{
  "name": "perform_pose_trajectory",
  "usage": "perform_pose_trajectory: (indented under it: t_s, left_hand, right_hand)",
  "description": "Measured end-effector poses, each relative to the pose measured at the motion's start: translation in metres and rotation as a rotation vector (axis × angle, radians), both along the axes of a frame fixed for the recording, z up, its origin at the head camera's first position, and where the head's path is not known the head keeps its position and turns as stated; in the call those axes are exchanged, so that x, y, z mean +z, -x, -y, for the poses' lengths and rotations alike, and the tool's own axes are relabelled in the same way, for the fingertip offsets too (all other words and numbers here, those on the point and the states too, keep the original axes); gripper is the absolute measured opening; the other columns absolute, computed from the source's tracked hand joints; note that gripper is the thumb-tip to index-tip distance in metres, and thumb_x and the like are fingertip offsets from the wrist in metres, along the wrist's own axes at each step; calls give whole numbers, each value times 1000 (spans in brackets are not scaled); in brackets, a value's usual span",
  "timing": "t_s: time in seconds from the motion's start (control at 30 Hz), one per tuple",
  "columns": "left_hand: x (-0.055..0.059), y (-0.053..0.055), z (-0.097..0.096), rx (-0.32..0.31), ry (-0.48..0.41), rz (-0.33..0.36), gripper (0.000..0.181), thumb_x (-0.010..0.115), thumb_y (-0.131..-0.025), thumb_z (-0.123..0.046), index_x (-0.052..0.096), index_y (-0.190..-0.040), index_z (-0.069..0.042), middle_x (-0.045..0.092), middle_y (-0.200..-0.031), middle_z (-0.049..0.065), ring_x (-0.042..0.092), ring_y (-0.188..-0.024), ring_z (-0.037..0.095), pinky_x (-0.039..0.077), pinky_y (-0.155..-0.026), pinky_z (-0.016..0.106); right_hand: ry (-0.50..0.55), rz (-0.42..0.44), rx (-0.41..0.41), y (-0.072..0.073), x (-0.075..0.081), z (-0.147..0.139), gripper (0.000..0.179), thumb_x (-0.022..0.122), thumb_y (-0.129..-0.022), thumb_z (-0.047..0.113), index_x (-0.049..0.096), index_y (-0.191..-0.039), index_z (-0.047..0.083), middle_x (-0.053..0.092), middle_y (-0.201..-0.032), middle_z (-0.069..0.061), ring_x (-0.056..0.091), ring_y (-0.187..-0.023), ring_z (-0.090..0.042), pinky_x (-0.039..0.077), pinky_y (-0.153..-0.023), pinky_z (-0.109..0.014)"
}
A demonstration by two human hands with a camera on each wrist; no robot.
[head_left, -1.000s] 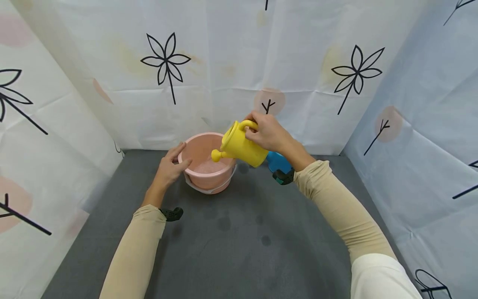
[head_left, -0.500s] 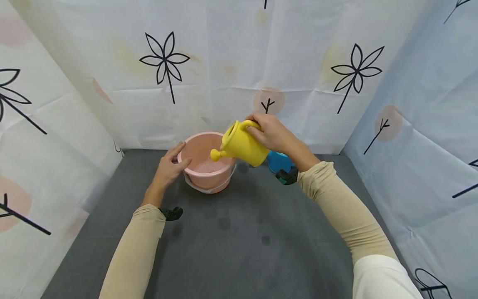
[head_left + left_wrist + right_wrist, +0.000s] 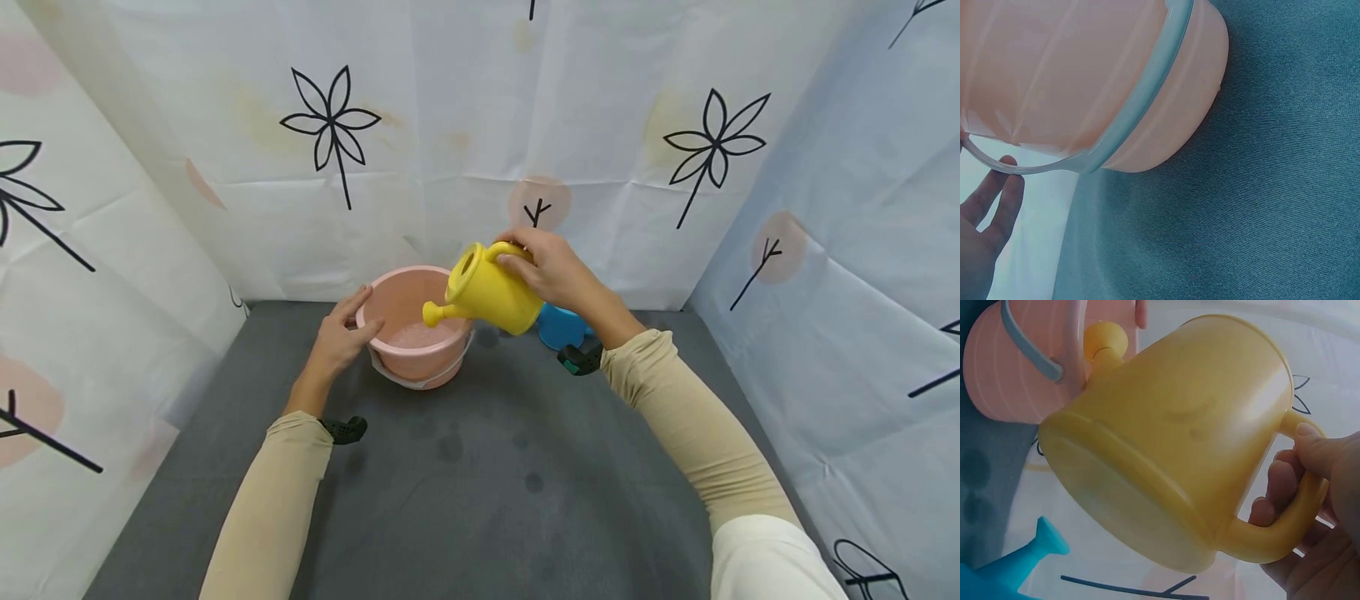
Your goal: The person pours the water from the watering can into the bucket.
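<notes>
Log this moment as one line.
right grip: holds yellow watering can by handle | can: tilted, spout over pink bucket | left grip: touches bucket rim | blue spouted vessel: partly hidden

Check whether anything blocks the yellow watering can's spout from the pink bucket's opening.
Nothing visible: the spout of the yellow watering can hangs over the pink bucket. Left hand is at its left rim, blue object right; both aside.

1 head camera looks forward and down over the surface (image 3: 480, 500); 2 wrist cameras look from close in, the left at the pink bucket (image 3: 1054, 69), the right at the yellow watering can (image 3: 1191, 419). All 3 views share the bucket.
</notes>
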State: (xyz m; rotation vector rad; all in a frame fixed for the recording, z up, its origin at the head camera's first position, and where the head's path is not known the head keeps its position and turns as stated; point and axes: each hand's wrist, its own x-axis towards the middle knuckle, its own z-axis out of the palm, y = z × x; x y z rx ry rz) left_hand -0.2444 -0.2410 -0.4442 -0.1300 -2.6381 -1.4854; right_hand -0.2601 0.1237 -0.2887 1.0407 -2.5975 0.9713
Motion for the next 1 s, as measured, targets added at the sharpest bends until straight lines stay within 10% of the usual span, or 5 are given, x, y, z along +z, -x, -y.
perform_pose_trajectory:
  t_s: [1.0]
  left_hand:
    - [3,-1,-2,-13,-20,14,70,67,-98,-33,34,-160,-33,26,-170,-2,53,-134,41,53,-97,55]
  right_hand:
    - [119,22,-94,2,-4,13,29,62,-102,21,63,-125,4,70,-118,-15,66,-105,-28,55,-95,-41]
